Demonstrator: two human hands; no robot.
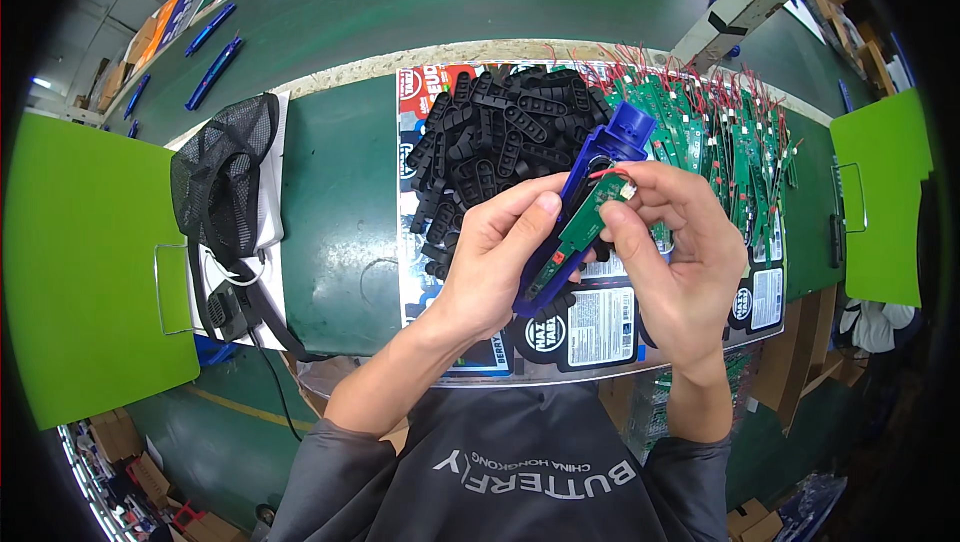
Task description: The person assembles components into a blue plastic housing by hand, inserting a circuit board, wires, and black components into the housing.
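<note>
A long blue plastic housing [629, 127] is tilted up to the right in front of me. My left hand [497, 252] grips its lower side, the thumb lying along the edge. Partly inside the housing lies a narrow green circuit board [591, 219], slanted the same way, with red and dark wires at its upper end. My right hand [680, 252] pinches the board's upper end between thumb and fingers, by a small white connector [628, 191]. Behind my hands is a heap of black oblong plastic parts [500, 122]. To its right lies a pile of green circuit boards [730, 132] with red wires.
A printed sheet [600, 327] covers the bench under the piles. At the left, a black mesh cap [225, 182] lies on a white object beside a black adapter. Beyond a pale ledge, blue housings [213, 74] rest on a green belt. Green panels [90, 262] flank both sides; a metal post [750, 7] stands back right.
</note>
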